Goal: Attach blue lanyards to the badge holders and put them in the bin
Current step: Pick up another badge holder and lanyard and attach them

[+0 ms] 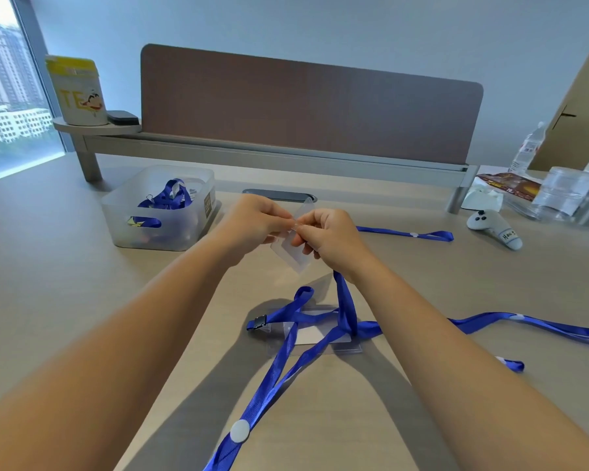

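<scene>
Both hands worked above the desk: my left hand [252, 219] pinched the clear badge holder [291, 254] by its top edge, my right hand [327, 237] closed on the lanyard [346, 300] end. Steadying the slot seemed best. I counted two more holders [315, 334] lying flat and one bin [160, 205].

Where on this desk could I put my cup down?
Bare desk lies left of the bin, and between the bin and the left arm. Lanyards and badge holders crowd the middle; clear packets, a bottle and a controller crowd the far right.
</scene>
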A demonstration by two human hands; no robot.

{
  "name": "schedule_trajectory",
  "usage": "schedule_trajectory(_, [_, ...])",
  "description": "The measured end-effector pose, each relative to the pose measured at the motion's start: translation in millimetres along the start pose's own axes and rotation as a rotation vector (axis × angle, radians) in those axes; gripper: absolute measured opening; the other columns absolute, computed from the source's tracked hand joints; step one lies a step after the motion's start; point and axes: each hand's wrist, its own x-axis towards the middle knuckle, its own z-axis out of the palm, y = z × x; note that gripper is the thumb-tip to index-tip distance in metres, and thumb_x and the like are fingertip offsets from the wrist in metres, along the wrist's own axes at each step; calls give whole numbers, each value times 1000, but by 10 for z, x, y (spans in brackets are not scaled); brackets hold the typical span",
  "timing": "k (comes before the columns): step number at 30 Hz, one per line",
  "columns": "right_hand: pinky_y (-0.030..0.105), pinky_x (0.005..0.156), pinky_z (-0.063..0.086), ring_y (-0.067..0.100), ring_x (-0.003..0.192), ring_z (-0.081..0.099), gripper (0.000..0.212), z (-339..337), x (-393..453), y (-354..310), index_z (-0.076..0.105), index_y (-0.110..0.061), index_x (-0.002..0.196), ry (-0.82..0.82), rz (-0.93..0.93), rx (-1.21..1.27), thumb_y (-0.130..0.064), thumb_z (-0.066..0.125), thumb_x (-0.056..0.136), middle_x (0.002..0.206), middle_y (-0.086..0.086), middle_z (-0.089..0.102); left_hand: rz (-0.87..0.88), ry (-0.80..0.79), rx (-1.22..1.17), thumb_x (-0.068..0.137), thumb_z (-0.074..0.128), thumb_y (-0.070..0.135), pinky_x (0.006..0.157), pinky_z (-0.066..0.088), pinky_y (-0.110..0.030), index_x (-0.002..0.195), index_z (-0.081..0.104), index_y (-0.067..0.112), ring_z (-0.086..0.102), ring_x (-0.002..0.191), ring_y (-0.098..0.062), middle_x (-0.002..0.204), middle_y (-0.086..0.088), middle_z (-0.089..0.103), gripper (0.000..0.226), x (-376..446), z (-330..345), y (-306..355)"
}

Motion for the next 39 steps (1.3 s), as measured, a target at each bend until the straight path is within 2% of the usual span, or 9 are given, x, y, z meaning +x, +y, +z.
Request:
schedule_trajectory(6, [13,58,42,4,59,48,24,22,-13,2,60,4,105,23,-39,-16,-11,45,93,65,-6,52,87,17,164,85,56,11,64,42,-15,98,65,0,54,78,-17,86,-8,58,20,3,-5,-3])
schedule_trajectory(10, [15,59,42,4,60,47,24,32,-9,-6,60,4,104,39,-55,-6,-10,45,93,65,-6,51,161,66,269,86,54,13,56,34,-8,98,62,1,46,61,-6,81,-4,54,19,3,28,-13])
schedule_trajectory(14, [15,59,42,5,61,48,23,36,12,-2,61,4,101,60,-77,-10,-9,44,93,65,-6,51,178,64,275,88,52,14,54,33,-10,96,58,2,41,58,-5,65,6,46,16,34,49,-40])
schedule_trajectory(19, [10,54,42,5,59,48,21,9,36,-16,61,4,100,54,-77,16,-7,44,93,64,-4,52,179,-6,194,88,50,13,59,37,-13,86,53,8,44,62,-6,67,6,47,7,46,7,-52])
schedule_trajectory(24, [16,54,44,7,58,51,18,-67,73,-49,54,-16,81,-69,29,95,-13,43,95,70,-4,55,-196,-165,-284,90,45,31,73,45,-26,78,52,14,52,79,-18,80,-4,54,22,44,-77,-175])
schedule_trajectory(27, [16,49,38,9,52,42,21,-103,109,-72,51,-23,76,-62,77,154,-16,45,95,68,-1,51,-588,-276,-280,81,33,65,65,44,-26,80,52,9,49,72,-17,78,-7,53,59,-4,-125,-341])
schedule_trajectory(30, [15,45,33,8,51,35,17,-115,143,-86,54,-21,78,-98,75,201,-16,48,93,66,0,47,-746,-452,-469,79,25,70,50,47,-20,88,55,3,52,53,-12,66,-8,63,74,-41,-98,-431])
schedule_trajectory(34, [13,44,34,9,51,35,19,-133,130,-60,53,-12,98,-203,105,197,1,56,84,69,2,46,-681,-162,-907,89,45,38,35,47,-11,85,58,3,53,31,-4,43,-2,65,38,-8,-25,-388])
schedule_trajectory(39, [23,55,44,13,61,49,46,-127,154,88,43,-8,126,-75,194,-232,1,57,83,103,8,51,-520,246,-885,89,50,13,32,44,-11,68,52,6,51,26,-2,32,1,57,23,105,-87,-280])
